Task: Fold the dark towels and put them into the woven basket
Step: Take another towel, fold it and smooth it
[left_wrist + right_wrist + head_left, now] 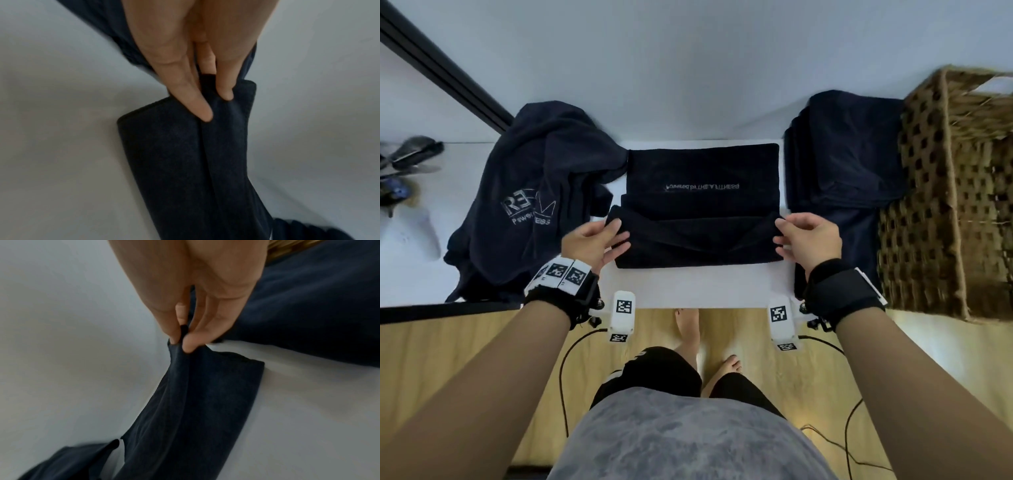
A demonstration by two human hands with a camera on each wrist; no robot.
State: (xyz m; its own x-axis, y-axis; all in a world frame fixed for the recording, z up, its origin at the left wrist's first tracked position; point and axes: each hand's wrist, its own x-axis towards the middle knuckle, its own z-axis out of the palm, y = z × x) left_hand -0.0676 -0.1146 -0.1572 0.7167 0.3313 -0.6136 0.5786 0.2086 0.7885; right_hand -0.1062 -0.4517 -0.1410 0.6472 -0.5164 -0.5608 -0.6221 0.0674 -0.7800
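A dark towel (pixel 702 205) on the white table (pixel 688 287) is pinched at its near corners by the left hand (pixel 594 243) and right hand (pixel 810 236). If one pinch slips, the fold could skew. Right of the towel, past a folded stack (pixel 846 154), the woven basket (pixel 955 192) is set.

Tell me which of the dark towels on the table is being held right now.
The middle towel, flat and partly folded. The left hand and right hand pinch its near corners. The crumpled pile and folded stack lie untouched.
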